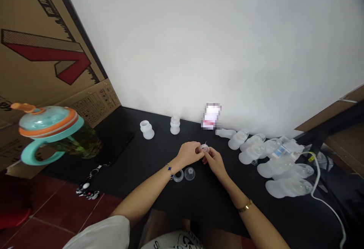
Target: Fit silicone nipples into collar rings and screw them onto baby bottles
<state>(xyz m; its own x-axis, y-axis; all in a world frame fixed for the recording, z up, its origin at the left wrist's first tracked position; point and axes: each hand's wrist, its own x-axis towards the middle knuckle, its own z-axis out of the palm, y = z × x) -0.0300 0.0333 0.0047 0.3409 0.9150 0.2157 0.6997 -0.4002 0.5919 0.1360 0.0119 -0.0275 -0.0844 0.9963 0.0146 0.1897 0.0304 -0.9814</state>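
Note:
Over the middle of the black table, my left hand [190,154] and my right hand [215,162] meet with fingers closed around a small white bottle collar [204,148]. A thin pointed bit sticks up from it; its details are too small to tell. Just below my left wrist lie a translucent ring [178,176] and a clear dome cap [190,173], side by side. Farther back, a white bottle without a top [147,130] stands left of a white bottle with a clear cap [175,125].
Several milky baby bottles [281,187] lie on the table [136,173] at right, beside a white cable [317,177]. A lit phone [211,117] leans against the wall. At left stand a teal-handled jug [51,131], a dark flat tablet-like object [122,148] and a large cardboard box [34,74].

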